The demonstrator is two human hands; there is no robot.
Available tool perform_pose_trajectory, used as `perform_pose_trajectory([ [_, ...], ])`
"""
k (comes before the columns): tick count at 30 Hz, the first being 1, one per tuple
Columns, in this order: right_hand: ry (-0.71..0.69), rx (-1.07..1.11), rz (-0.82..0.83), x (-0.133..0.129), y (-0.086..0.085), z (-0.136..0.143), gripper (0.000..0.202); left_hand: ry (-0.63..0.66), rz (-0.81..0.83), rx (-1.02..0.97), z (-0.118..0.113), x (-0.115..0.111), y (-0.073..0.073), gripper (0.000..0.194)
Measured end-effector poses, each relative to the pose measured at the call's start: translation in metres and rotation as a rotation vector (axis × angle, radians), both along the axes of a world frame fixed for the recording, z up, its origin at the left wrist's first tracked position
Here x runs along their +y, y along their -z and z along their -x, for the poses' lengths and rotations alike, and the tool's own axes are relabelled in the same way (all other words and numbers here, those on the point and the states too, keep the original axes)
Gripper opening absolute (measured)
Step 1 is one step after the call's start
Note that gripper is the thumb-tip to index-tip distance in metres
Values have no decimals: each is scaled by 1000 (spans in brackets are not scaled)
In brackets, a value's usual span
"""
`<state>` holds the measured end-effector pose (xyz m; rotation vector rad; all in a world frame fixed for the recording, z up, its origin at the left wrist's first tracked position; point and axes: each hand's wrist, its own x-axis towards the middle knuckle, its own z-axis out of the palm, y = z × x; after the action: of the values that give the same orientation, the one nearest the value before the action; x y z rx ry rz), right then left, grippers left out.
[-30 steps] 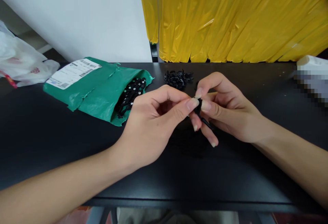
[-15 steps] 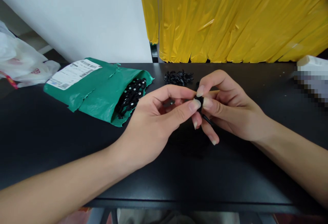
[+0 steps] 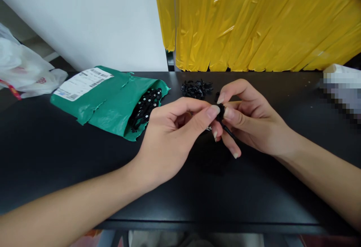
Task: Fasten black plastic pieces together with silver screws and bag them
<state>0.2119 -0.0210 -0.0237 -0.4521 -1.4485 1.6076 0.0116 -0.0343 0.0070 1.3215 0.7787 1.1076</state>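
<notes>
- Head view: the left hand (image 3: pixel 166 139) has its thumb and forefinger pinched on a small black part (image 3: pixel 221 112), whose details are too small and blurred to tell.
- The right hand (image 3: pixel 254 124) grips the same part from the other side, thumb and forefinger closed against it; its thin black stem (image 3: pixel 229 131) slants down in front of the right hand's fingers.
- The part is held above the black table (image 3: pixel 197 202), between the two hands.
- Beyond the fingertips lies a loose pile of black pieces (image 3: pixel 196 89).
- Left of it, a torn-open green mailing bag (image 3: pixel 109 105) with a white label (image 3: pixel 83 83) holds black pieces with silvery dots (image 3: pixel 146 105).
- A white plastic bag (image 3: pixel 28 70) sits at far left.
</notes>
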Motion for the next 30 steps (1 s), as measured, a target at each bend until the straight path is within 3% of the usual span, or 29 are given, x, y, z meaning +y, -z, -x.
perform_pose_trajectory([
  [8,-22,7,11,-1,0,1,11,-32,-2,14,1,-2,2,17],
  [20,-33,74,26,-1,2,2,8,117,164,-252,2,2,13,20],
  [23,-13,51,24,0,2,3,11,122,161,-231,1,3,12,12],
  [30,-36,20,39,-2,1,3,14,44,77,-73,0,1,2,20],
])
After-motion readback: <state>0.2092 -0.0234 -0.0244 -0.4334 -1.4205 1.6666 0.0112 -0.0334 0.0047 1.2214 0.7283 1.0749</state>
